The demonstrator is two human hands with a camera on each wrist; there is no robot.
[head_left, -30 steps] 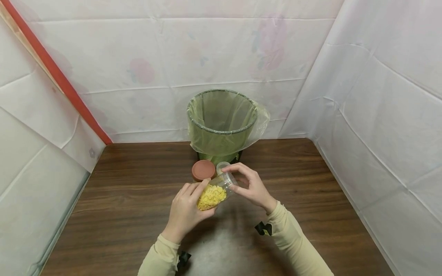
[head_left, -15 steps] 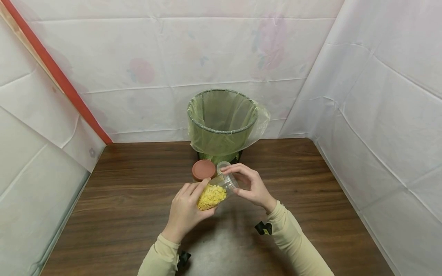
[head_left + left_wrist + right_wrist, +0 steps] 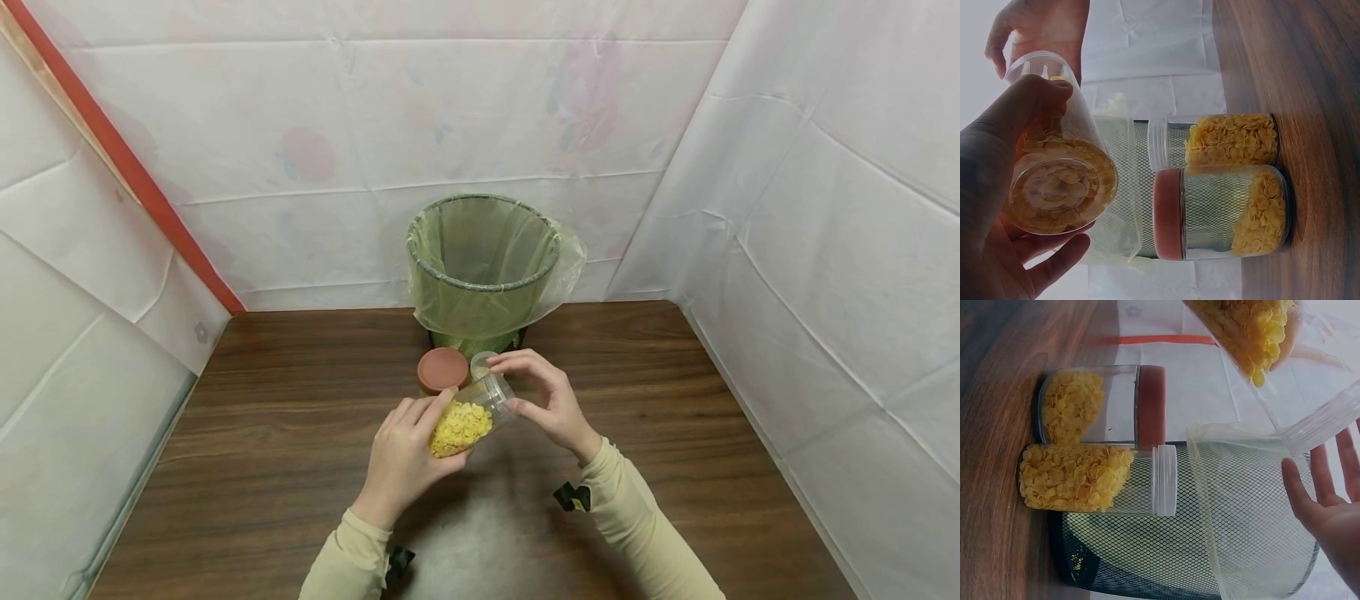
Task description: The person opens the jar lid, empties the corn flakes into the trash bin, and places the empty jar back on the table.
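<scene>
A clear jar of yellow flakes point(image 3: 461, 427) lies tilted in my left hand point(image 3: 405, 454), which grips its lower body. In the left wrist view its round base point(image 3: 1060, 187) faces the camera. A clear ribbed lid point(image 3: 1322, 422) caps the jar's raised end. My right hand point(image 3: 551, 404) is beside this lid, its fingers spread and loosely bent around it. Fingertips point(image 3: 1289, 467) are right by the lid's edge in the right wrist view. Behind the held jar stand a jar with a reddish-brown lid point(image 3: 442, 368) and a narrower clear-lidded jar point(image 3: 1079, 478), both partly filled with flakes.
A mesh wastebasket point(image 3: 480, 312) lined with a thin pale-green bag stands just behind the two standing jars. The dark wooden table point(image 3: 300, 400) is bordered by white sheets point(image 3: 300, 108) at the back and sides. A red strip point(image 3: 135, 175) runs along the left.
My right hand's fingers have drawn back and spread from the lid, with the thumb sliding along its edge. The left hand and the tilted jar have stayed nearly still.
</scene>
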